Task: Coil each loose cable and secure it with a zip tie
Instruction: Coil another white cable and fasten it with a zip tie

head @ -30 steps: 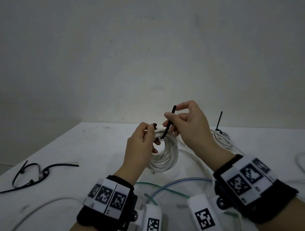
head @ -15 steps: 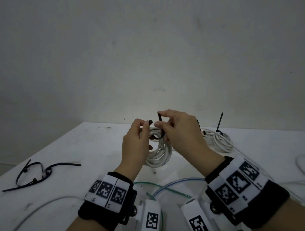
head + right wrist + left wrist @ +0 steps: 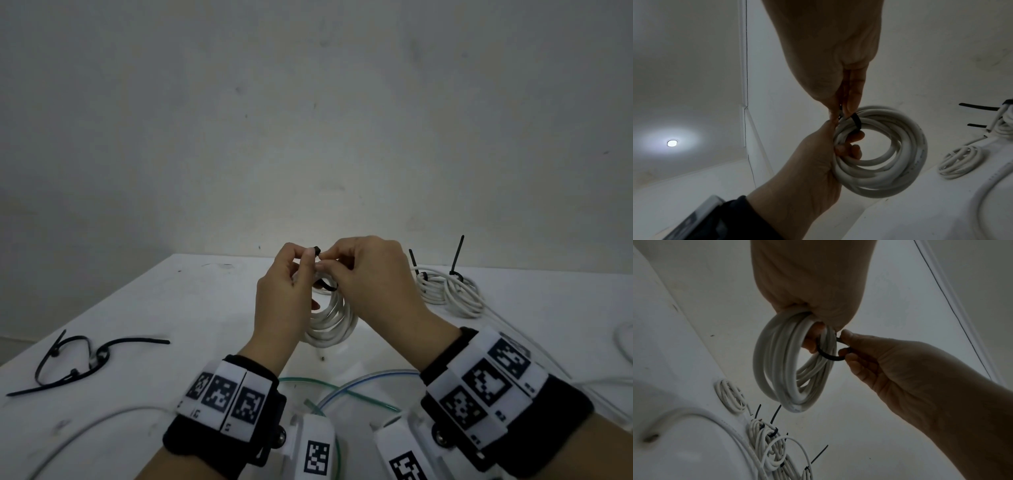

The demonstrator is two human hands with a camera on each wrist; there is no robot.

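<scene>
So my left hand has its fingers curled through the white cable coil, holding it up off the white table, and it's also pinching the head of the black zip tie looped round the strands. My right hand pinches the tie's tail right against that head. Spare black ties sit by the left edge, tied coils on the right, open tabletop between.

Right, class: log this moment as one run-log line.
step: closing tie | left hand: holds white coil, pinches tie head | right hand: pinches black zip tie looped round coil | tied coils: on table
</scene>
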